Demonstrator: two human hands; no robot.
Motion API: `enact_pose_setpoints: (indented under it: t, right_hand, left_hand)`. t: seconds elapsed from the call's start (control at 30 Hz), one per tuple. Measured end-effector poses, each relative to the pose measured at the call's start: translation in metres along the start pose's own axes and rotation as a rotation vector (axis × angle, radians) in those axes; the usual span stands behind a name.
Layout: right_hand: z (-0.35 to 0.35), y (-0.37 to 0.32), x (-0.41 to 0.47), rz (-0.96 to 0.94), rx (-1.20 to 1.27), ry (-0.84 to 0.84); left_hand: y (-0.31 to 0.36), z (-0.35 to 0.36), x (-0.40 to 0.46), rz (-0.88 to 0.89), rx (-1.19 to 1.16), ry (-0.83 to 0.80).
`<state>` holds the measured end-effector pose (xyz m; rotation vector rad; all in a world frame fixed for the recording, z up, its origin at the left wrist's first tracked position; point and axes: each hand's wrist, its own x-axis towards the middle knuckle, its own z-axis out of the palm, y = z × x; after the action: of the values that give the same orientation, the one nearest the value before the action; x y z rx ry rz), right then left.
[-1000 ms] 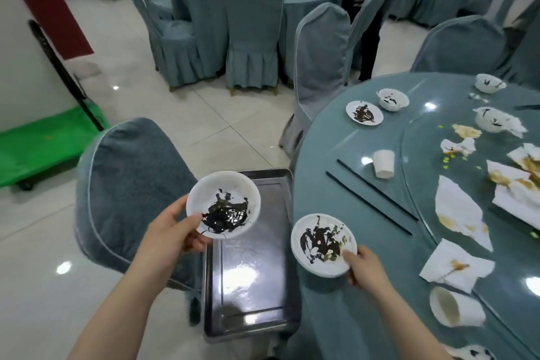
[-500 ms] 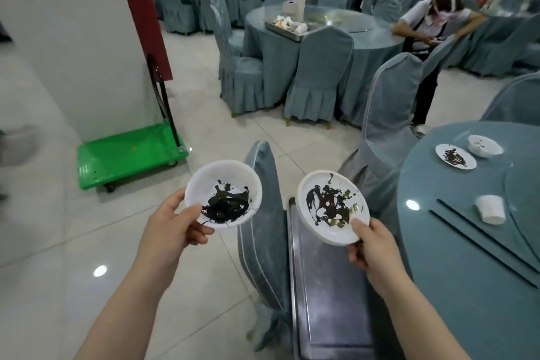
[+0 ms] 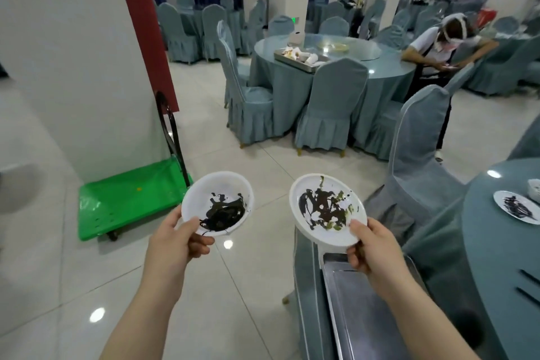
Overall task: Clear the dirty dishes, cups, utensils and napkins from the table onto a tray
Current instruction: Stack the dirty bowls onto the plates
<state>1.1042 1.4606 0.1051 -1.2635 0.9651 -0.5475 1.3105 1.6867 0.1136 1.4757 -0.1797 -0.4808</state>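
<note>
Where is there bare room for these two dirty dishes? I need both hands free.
The metal tray on the chair beside the table shows bare steel below the right hand. The left hand holds its bowl over open floor. The right plate hangs nearest the tray.

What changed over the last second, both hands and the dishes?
The right hand lifted its smeared plate off the table edge and now holds it above the near end of the tray. The view swung left, away from the table. The left hand kept gripping its bowl; nothing was released.
</note>
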Motion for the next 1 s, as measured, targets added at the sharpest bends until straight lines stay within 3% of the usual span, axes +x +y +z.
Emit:
enact_pose_setpoints:
  t: [0.33,0.63,0.8,1.0]
  right_hand:
    - [0.067,-0.014,0.110,0.064,0.074,0.117]
    - [0.125,-0.038,0.189,0.047,0.170,0.415]
    - [0.109,-0.059,0.205,0.040,0.183,0.576]
    - [0.037,-0.076,0.240,0.004,0.240,0.873]
  left_hand:
    - [0.031,0.032,0.171,-0.044,0.050,-0.130]
    - [0.059,0.071,0.352,-0.048,0.130,-0.360]
    - [0.078,0.150,0.415,-0.038,0.127,-0.549]
    - [0.104,0.309,0.468,0.070,0.115,-0.835]
